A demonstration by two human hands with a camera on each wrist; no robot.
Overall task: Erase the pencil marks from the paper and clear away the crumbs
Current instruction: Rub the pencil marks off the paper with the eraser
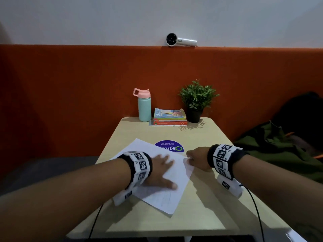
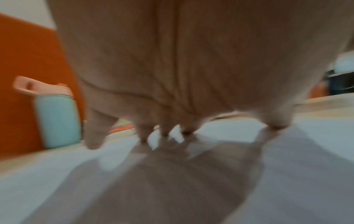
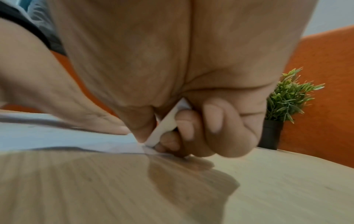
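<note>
Pinning paper (image 1: 176, 179) flat to surface (image 1: 201, 203) with spread left hand (image 1: 161, 172), right hand (image 1: 197, 158) at 3 o'clock pinching eraser (image 3: 168, 124) for rubbing.

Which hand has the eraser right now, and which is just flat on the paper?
The right hand grips the white eraser at the paper's right edge. The left hand lies flat on the sheet, fingers spread.

Light wooden table (image 1: 201, 198) against an orange panel

At frame centre a white paper (image 1: 176, 186) lies skewed, overlapping a purple round sticker (image 1: 172, 145). Along the far edge stand a teal bottle (image 1: 144, 107), stacked books (image 1: 169, 117) and a potted plant (image 1: 196, 100).
</note>
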